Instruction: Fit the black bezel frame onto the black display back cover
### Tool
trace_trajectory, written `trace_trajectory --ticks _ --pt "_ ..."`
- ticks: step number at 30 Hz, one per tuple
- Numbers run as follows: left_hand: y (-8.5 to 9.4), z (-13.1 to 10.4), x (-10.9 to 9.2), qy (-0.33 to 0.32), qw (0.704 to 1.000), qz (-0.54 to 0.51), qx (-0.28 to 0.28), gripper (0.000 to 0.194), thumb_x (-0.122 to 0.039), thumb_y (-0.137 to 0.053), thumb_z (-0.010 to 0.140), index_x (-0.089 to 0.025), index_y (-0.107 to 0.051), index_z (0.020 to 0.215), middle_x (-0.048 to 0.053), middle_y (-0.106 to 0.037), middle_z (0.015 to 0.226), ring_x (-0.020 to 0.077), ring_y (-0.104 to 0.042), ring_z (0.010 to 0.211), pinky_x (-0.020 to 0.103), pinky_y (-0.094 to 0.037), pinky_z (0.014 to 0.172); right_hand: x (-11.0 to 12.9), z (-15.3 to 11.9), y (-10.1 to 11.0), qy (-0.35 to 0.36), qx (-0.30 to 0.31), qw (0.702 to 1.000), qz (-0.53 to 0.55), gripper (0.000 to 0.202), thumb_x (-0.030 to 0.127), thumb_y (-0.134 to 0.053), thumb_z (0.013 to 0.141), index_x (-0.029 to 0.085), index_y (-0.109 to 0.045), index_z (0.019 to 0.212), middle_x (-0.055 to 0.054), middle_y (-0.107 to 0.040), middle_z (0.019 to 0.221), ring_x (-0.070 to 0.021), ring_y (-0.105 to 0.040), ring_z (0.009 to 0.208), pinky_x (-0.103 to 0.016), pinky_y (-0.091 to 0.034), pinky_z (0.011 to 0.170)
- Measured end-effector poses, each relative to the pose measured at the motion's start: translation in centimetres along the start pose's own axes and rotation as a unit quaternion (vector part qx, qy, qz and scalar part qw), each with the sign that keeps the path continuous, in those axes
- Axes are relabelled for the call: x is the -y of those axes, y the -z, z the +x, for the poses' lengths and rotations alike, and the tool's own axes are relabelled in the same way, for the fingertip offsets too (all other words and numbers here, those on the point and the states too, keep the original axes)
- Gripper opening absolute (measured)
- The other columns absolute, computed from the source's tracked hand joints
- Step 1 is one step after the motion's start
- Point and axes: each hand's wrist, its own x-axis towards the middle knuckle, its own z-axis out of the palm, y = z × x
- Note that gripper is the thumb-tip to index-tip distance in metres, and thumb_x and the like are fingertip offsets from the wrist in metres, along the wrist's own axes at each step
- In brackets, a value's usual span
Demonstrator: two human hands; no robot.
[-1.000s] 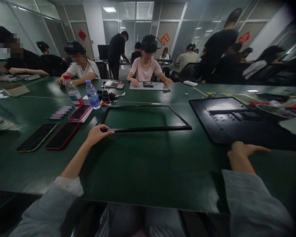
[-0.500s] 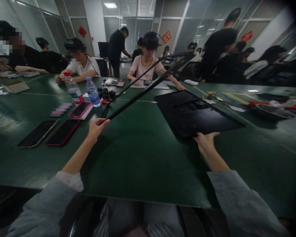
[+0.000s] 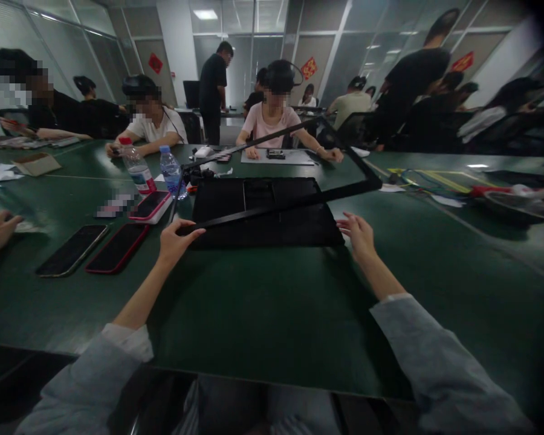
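My left hand (image 3: 173, 244) grips the near left corner of a thin black rectangular frame (image 3: 344, 192), thumb along its near bar. The frame is tilted, its right end raised above the table. Below and partly behind it, a flat black panel (image 3: 272, 231) with a recessed middle section lies on the green table (image 3: 263, 308). At the panel's right edge is my right hand (image 3: 361, 235), fingers apart and holding nothing; whether the fingertips touch the edge I cannot tell.
Left of the frame are several phones (image 3: 118, 249) and two bottles (image 3: 170, 172). Another person's hand (image 3: 0, 231) rests at the far left. Opposite sits a person in pink (image 3: 272, 121) with a white board (image 3: 254, 158). Cables (image 3: 417, 180) and a dark bowl (image 3: 521, 205) lie right.
The black panel has moved left and now lies squarely in front of me, under the frame. My right hand has come left with it and is open. The frame's raised end has swung down and right.
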Motion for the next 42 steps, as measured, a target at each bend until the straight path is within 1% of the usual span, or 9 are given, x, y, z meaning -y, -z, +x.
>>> trace_trajectory --ticks 4,6,8,10,13,15,21,30,42 --pt "-0.4 -0.8 -1.3 -0.047 0.990 0.129 0.006 0.033 -0.052 -0.084 0.077 -0.026 -0.077 0.097 0.005 -0.077 0.103 0.0290 -0.067 0.105 0.046 -0.044 0.104 2.3 -0.8 1.8 -0.019 0.148 0.982 0.116 0.080 0.075 -0.013 0.097 0.021 -0.062 0.131 -0.017 -0.073 0.110 -0.0315 -0.072 0.108 -0.053 -0.057 0.098" --pt "-1.0 -1.2 -2.1 -0.064 0.980 0.188 0.009 0.032 -0.052 -0.084 0.079 -0.027 -0.077 0.097 0.005 -0.077 0.103 0.0306 -0.066 0.106 0.050 -0.037 0.111 2.7 -0.7 2.5 -0.003 0.183 0.976 0.117 0.083 0.081 -0.015 0.094 0.023 -0.061 0.131 -0.017 -0.073 0.113 -0.0312 -0.072 0.110 -0.051 -0.058 0.097" --pt "-1.8 -1.6 -2.6 -0.082 0.973 0.217 0.013 0.032 -0.053 -0.083 0.080 -0.028 -0.078 0.099 0.006 -0.077 0.103 0.0316 -0.066 0.107 0.051 -0.032 0.115 2.1 -0.3 2.3 0.017 0.163 0.983 0.078 0.073 0.080 -0.037 0.092 0.023 -0.059 0.134 -0.014 -0.073 0.109 -0.0300 -0.072 0.103 -0.050 -0.059 0.095" --pt "-2.5 -1.8 -2.8 -0.102 0.969 0.225 0.018 0.032 -0.054 -0.081 0.082 -0.028 -0.078 0.100 0.006 -0.077 0.104 0.0321 -0.065 0.109 0.053 -0.029 0.117 0.8 0.0 1.5 0.034 0.089 0.995 0.009 0.065 0.064 -0.057 0.089 0.022 -0.054 0.139 -0.011 -0.073 0.102 -0.0292 -0.071 0.097 -0.052 -0.058 0.094" --pt "-3.3 -2.0 -2.7 -0.128 0.966 0.219 0.045 0.030 -0.053 -0.077 0.087 -0.029 -0.077 0.106 0.005 -0.078 0.110 0.0319 -0.065 0.112 0.055 -0.026 0.118 -1.3 0.2 -0.1 0.074 -0.014 0.993 -0.089 0.056 0.041 -0.054 0.091 0.017 -0.050 0.142 -0.014 -0.074 0.108 -0.0298 -0.069 0.107 -0.054 -0.052 0.104" --pt "-3.6 -2.1 -2.5 -0.141 0.963 0.213 0.091 0.028 -0.049 -0.074 0.090 -0.031 -0.076 0.112 0.004 -0.077 0.115 0.0309 -0.064 0.115 0.056 -0.026 0.119 -2.1 0.1 -0.8 0.099 -0.035 0.987 -0.120 0.052 0.031 -0.047 0.092 0.016 -0.050 0.141 -0.016 -0.072 0.120 -0.0296 -0.066 0.119 -0.054 -0.047 0.110" --pt "-3.3 -2.2 -1.8 -0.152 0.949 0.202 0.186 0.028 -0.044 -0.072 0.093 -0.032 -0.075 0.119 0.004 -0.077 0.121 0.0294 -0.064 0.118 0.059 -0.027 0.119 -3.1 0.6 -1.2 0.097 -0.025 0.984 -0.148 0.051 0.026 -0.043 0.091 0.016 -0.053 0.140 -0.018 -0.069 0.130 -0.0294 -0.065 0.126 -0.051 -0.047 0.112" --pt "-3.5 -1.7 -0.4 -0.190 0.948 0.191 0.169 0.027 -0.048 -0.071 0.094 -0.031 -0.076 0.114 0.005 -0.078 0.117 0.0280 -0.065 0.116 0.057 -0.033 0.113 -5.3 1.5 -1.5 0.094 0.006 0.984 -0.153 0.045 0.027 -0.048 0.089 0.017 -0.060 0.131 -0.017 -0.072 0.128 -0.0315 -0.066 0.124 -0.054 -0.046 0.113" --pt "-2.6 -1.4 0.1 -0.215 0.944 0.192 0.158 0.031 -0.050 -0.071 0.094 -0.029 -0.076 0.116 0.006 -0.077 0.115 0.0271 -0.067 0.111 0.054 -0.037 0.110 -5.4 1.8 -1.6 0.066 0.037 0.986 -0.147 0.050 0.037 -0.053 0.086 0.018 -0.061 0.132 -0.017 -0.070 0.127 -0.0345 -0.066 0.119 -0.059 -0.048 0.108"
